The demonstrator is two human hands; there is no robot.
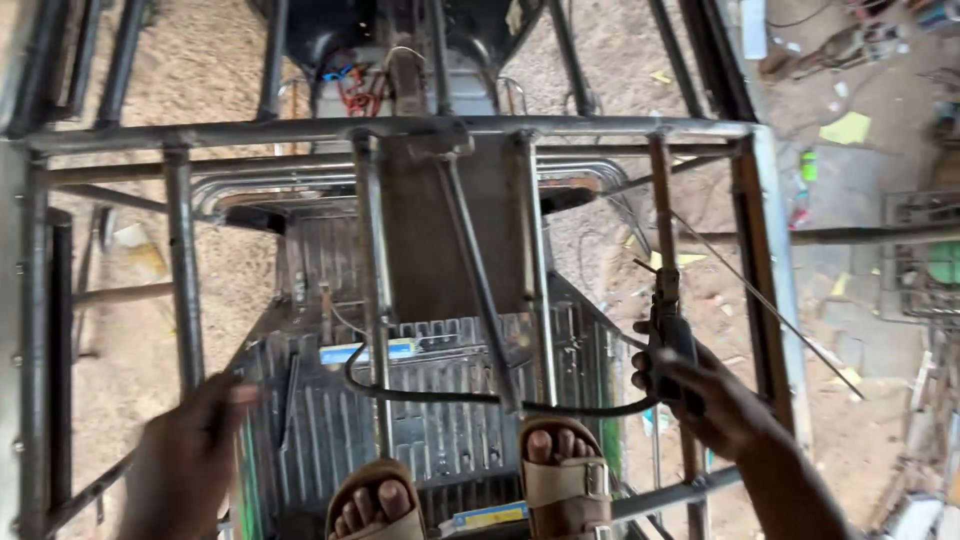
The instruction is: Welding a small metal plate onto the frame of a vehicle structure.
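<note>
I look down through a bare steel tube frame [400, 128] of a small vehicle. My right hand [700, 395] is closed around a black welding electrode holder [668, 325], with a thin rod [760, 300] slanting away to the right and a black cable [480, 398] trailing left from it. The holder's tip is next to an upright frame tube [660, 200]. Blurred at the lower left, my left hand [190, 455] rests on or next to a vertical tube [183, 270]; its grip is unclear. My sandalled feet [470, 485] stand on a ribbed metal floor [440, 440].
Sandy ground [200, 60] lies beneath the frame. Red and blue wires [350, 85] sit by the front of the vehicle. Scraps, yellow paper [848, 128] and metal pieces litter the concrete on the right. A diagonal steel bar [480, 290] crosses the frame's middle.
</note>
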